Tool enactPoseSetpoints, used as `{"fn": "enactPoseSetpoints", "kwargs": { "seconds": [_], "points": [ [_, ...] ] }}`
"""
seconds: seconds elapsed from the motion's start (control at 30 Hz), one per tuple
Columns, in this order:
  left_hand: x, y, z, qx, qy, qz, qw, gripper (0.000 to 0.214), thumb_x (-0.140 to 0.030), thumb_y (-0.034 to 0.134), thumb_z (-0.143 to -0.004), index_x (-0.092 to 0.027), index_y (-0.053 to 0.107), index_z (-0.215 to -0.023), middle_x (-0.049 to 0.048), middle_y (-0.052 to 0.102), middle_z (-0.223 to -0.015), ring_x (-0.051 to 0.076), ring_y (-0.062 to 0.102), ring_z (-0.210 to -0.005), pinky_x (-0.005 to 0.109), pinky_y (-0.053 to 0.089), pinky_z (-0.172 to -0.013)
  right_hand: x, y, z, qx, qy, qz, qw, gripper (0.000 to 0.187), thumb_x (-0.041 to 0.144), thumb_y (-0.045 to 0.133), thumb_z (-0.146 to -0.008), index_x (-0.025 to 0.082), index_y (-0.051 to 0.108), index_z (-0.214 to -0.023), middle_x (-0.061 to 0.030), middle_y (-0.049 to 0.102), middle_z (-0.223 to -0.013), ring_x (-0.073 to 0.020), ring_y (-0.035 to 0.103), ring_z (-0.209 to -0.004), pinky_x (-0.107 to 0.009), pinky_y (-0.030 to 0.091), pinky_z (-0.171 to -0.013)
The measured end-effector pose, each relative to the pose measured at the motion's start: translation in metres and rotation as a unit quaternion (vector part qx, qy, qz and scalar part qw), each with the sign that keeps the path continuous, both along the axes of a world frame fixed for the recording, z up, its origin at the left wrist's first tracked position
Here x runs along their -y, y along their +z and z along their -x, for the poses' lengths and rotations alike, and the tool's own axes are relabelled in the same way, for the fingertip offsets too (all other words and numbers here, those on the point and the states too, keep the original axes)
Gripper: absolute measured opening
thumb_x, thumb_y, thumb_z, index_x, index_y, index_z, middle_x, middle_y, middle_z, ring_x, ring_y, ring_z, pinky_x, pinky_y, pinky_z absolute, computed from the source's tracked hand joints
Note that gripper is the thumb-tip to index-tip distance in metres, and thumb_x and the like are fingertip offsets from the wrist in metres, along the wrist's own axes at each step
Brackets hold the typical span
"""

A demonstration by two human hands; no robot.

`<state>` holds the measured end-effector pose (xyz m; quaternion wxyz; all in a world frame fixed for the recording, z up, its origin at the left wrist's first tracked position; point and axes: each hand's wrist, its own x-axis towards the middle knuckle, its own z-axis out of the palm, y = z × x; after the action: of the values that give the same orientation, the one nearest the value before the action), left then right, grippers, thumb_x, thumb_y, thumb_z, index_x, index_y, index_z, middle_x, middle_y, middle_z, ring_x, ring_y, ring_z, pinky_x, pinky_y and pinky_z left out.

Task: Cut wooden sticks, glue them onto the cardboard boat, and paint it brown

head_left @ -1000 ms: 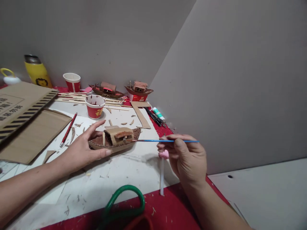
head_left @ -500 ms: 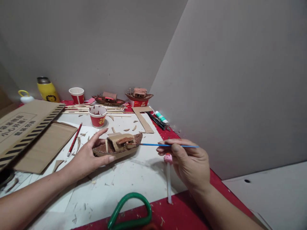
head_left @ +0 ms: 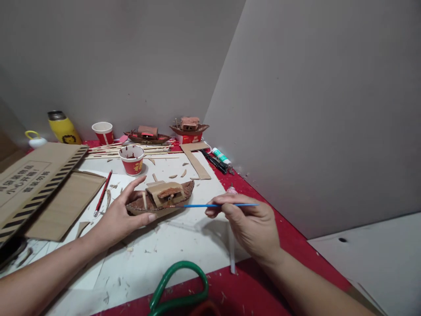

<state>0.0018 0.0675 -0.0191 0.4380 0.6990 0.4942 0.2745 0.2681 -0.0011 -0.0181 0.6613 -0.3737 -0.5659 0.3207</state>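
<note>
A small cardboard model boat (head_left: 164, 195) sits over the white sheet, its inside and bow painted brown and its cabin roof mostly bare cardboard. My left hand (head_left: 128, 213) grips the boat's left end between thumb and fingers. In my right hand (head_left: 248, 224) is a thin blue paintbrush (head_left: 200, 205), pinched near the middle of its handle. The bristle end meets the boat's near side below the cabin opening; the exact contact is too small to tell. Behind the boat stands a red paper cup (head_left: 132, 163) with dark brown paint smears inside.
Two finished-looking brown boats, one on the left (head_left: 148, 135) and one on the right (head_left: 190, 125), stand at the back. Wooden sticks (head_left: 108, 152), a red pencil (head_left: 103, 193), cardboard sheets (head_left: 36, 175), a yellow bottle (head_left: 64, 128) and green-handled scissors (head_left: 179, 265) lie around.
My right hand and the paintbrush have shifted left and slightly down, the tip going from the cabin's front to the hull's near edge. My left hand keeps holding the boat.
</note>
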Motion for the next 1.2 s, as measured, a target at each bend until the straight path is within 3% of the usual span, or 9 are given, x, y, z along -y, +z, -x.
{"fn": "enactPoseSetpoints", "kwargs": {
  "seconds": [0.33,0.43,0.53,0.63,0.77,0.93,1.03,1.2],
  "points": [
    [-0.001,0.000,0.000,0.006,-0.010,0.024,1.000,0.095,-0.049,0.078,-0.074,-0.028,0.030,-0.153,0.0123,0.067,-0.132,0.032,0.065,-0.121,0.049,0.046,-0.109,0.001,0.012,-0.010,0.058,-0.088,0.055,0.993,0.010,0.033,0.079,-0.082,0.023,0.079,-0.082,-0.0032,0.077,-0.070,-0.0182,0.075,-0.060,-0.025,0.064,-0.052],
    [-0.001,0.005,0.000,0.010,-0.013,0.032,0.999,0.096,-0.050,0.078,-0.075,-0.026,0.028,-0.154,0.0138,0.066,-0.134,0.033,0.063,-0.124,0.051,0.044,-0.111,0.002,0.012,-0.021,0.039,-0.115,0.067,0.990,0.012,0.035,0.080,-0.082,0.023,0.078,-0.083,-0.0028,0.077,-0.071,-0.0173,0.075,-0.060,-0.022,0.059,-0.045],
    [0.001,0.006,0.001,0.031,-0.017,0.039,0.999,0.096,-0.047,0.077,-0.076,-0.027,0.027,-0.155,0.0147,0.068,-0.132,0.032,0.066,-0.121,0.053,0.045,-0.109,0.000,0.017,-0.028,-0.013,-0.132,0.051,0.990,0.016,0.038,0.081,-0.080,0.023,0.078,-0.084,-0.0015,0.076,-0.068,-0.0166,0.073,-0.059,-0.025,0.061,-0.051],
    [0.001,0.003,0.003,0.055,-0.019,0.035,0.998,0.098,-0.042,0.080,-0.074,-0.024,0.028,-0.155,0.0161,0.068,-0.132,0.032,0.065,-0.122,0.052,0.047,-0.108,-0.005,0.035,-0.026,-0.040,-0.107,0.034,0.993,0.020,0.041,0.083,-0.077,0.023,0.077,-0.081,-0.0011,0.075,-0.067,-0.0145,0.071,-0.057,-0.026,0.062,-0.055],
    [0.002,-0.002,0.006,0.086,-0.026,0.025,0.996,0.100,-0.038,0.082,-0.072,-0.022,0.029,-0.155,0.0168,0.067,-0.133,0.031,0.064,-0.123,0.048,0.045,-0.109,-0.017,0.072,-0.005,0.004,-0.049,0.049,0.998,0.026,0.046,0.082,-0.077,0.022,0.076,-0.084,-0.0025,0.077,-0.073,-0.0144,0.072,-0.063,-0.025,0.061,-0.057],
    [0.003,-0.003,0.008,0.112,-0.035,0.026,0.993,0.101,-0.038,0.083,-0.071,-0.019,0.029,-0.155,0.0179,0.066,-0.134,0.031,0.064,-0.123,0.048,0.042,-0.111,-0.063,0.097,0.035,0.119,0.033,0.020,0.992,0.029,0.048,0.071,-0.084,0.020,0.071,-0.089,-0.0025,0.076,-0.079,-0.0136,0.071,-0.067,-0.025,0.059,-0.058],
    [0.003,-0.004,0.009,0.115,-0.038,0.040,0.992,0.103,-0.038,0.083,-0.070,-0.020,0.028,-0.155,0.0180,0.065,-0.135,0.031,0.064,-0.124,0.049,0.042,-0.111,-0.106,0.094,0.057,0.182,0.056,0.033,0.981,0.027,0.045,0.065,-0.086,0.018,0.068,-0.087,-0.0021,0.072,-0.073,-0.0138,0.068,-0.067,-0.024,0.056,-0.057],
    [0.002,-0.007,0.009,0.106,-0.033,0.029,0.993,0.102,-0.038,0.085,-0.067,-0.021,0.032,-0.153,0.0167,0.066,-0.133,0.032,0.064,-0.123,0.050,0.041,-0.111,-0.167,0.080,0.085,0.259,0.092,0.069,0.959,0.015,0.025,0.063,-0.088,0.017,0.065,-0.075,0.0016,0.066,-0.064,-0.0116,0.063,-0.061,-0.023,0.050,-0.057]
  ]
}}
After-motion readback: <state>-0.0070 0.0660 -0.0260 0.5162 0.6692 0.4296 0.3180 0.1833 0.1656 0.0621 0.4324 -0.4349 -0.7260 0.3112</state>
